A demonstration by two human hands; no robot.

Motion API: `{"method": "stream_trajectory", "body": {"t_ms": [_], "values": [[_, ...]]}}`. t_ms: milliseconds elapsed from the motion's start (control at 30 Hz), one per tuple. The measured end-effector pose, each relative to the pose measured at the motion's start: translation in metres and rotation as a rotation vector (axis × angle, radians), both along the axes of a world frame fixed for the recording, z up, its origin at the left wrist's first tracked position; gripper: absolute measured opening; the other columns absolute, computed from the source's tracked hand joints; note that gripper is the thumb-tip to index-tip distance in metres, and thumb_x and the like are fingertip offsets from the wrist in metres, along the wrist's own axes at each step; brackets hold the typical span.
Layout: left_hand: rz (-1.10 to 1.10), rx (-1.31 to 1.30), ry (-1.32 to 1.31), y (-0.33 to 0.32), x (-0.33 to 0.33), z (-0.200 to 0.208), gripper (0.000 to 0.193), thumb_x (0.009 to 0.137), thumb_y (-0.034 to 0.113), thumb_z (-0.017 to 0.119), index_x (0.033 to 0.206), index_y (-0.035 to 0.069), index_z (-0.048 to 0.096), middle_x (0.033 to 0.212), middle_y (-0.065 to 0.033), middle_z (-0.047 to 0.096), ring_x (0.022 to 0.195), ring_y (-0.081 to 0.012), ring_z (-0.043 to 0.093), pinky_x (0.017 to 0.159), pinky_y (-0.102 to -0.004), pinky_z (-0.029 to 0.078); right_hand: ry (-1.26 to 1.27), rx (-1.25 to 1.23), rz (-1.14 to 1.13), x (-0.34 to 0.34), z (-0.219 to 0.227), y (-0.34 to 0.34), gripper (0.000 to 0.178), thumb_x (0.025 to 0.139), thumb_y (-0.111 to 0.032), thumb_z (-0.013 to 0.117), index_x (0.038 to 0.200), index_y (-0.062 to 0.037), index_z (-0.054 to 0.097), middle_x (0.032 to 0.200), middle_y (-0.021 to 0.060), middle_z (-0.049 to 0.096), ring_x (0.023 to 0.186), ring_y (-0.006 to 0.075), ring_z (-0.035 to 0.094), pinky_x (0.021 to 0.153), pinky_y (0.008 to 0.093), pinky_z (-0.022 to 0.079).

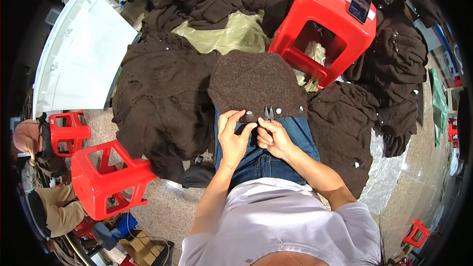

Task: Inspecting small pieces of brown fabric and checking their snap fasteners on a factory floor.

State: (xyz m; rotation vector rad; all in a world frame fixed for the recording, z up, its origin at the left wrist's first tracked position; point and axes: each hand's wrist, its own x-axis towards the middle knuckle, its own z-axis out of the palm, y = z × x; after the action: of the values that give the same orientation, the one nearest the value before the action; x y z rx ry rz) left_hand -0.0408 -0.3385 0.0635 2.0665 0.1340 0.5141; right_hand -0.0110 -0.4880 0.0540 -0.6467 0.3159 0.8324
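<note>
A dark brown knit garment (pixel 258 81) lies across my lap over blue jeans. Several small pale buttons (pixel 279 111) run along its near edge. My left hand (pixel 233 138) is at that edge, with curled fingers and thumb on the knit beside the leftmost button (pixel 249 113). Small thread snips (pixel 269 114) are in my right hand (pixel 277 139), their blades pointing away from me and slightly apart over the garment's edge. My right thumb and forefinger reach toward the left fingertips. Any thread between the hands is too fine to make out.
Heaps of similar brown knitwear (pixel 162 88) surround my knees. A tall red stool (pixel 315 0) with a phone (pixel 359 6) on it stands at far right. Another red stool (pixel 111 182) is at left, near a white table (pixel 84 44). Someone sits at the left edge.
</note>
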Motion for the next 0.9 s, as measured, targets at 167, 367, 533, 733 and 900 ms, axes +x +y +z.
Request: {"method": "stream_trajectory", "body": {"t_ms": [167,367,533,733,900], "values": [[0.008,-0.026,-0.008,-0.002,0.001,0.0,0.033,0.071,0.007,0.083,0.101,0.003,0.068,0.107,-0.0101,0.06,0.097,-0.0222,0.06,0.083,-0.032,0.05,-0.035,-0.023,-0.013,0.0,-0.006,0.0,0.034,0.1,-0.024,0.054,0.069,-0.0132,0.049,0.047,-0.0032,0.037,0.041,0.0088,0.031,0.044,0.0267,0.03],[0.018,-0.007,-0.025,-0.003,-0.002,-0.001,0.016,0.075,0.0,0.076,0.089,0.002,0.068,0.102,-0.0115,0.061,0.097,-0.0253,0.061,0.084,-0.0341,0.049,-0.056,-0.097,-0.031,-0.006,-0.005,-0.001,0.035,0.099,-0.021,0.057,0.066,-0.014,0.046,0.048,-0.0027,0.037,0.041,0.0089,0.031,0.043,0.0274,0.03],[0.019,-0.002,-0.012,-0.003,-0.008,-0.003,0.013,0.077,-0.002,0.073,0.087,0.002,0.067,0.101,-0.0113,0.06,0.097,-0.0258,0.06,0.085,-0.0344,0.049,-0.026,-0.143,-0.03,-0.012,-0.003,-0.002,0.036,0.099,-0.02,0.057,0.066,-0.0146,0.043,0.048,-0.0029,0.036,0.041,0.0089,0.032,0.043,0.0275,0.031],[0.073,-0.092,-0.021,0.002,0.0,0.001,0.011,0.083,-0.004,0.068,0.092,0.001,0.066,0.093,-0.008,0.062,0.079,-0.0158,0.059,0.07,-0.0268,0.049,-0.052,-0.15,-0.04,-0.009,-0.006,0.002,0.023,0.098,-0.017,0.058,0.076,-0.0128,0.051,0.049,-0.0032,0.038,0.04,0.0082,0.033,0.042,0.0275,0.032],[0.08,-0.151,0.026,0.005,0.027,0.008,0.016,0.087,-0.001,0.065,0.102,0.002,0.067,0.089,-0.0101,0.063,0.077,-0.0206,0.063,0.068,-0.0294,0.051,-0.066,-0.216,-0.064,0.001,-0.015,-0.001,0.024,0.096,-0.018,0.061,0.074,-0.0126,0.052,0.049,-0.0039,0.039,0.04,0.0077,0.034,0.039,0.0267,0.031]]}}
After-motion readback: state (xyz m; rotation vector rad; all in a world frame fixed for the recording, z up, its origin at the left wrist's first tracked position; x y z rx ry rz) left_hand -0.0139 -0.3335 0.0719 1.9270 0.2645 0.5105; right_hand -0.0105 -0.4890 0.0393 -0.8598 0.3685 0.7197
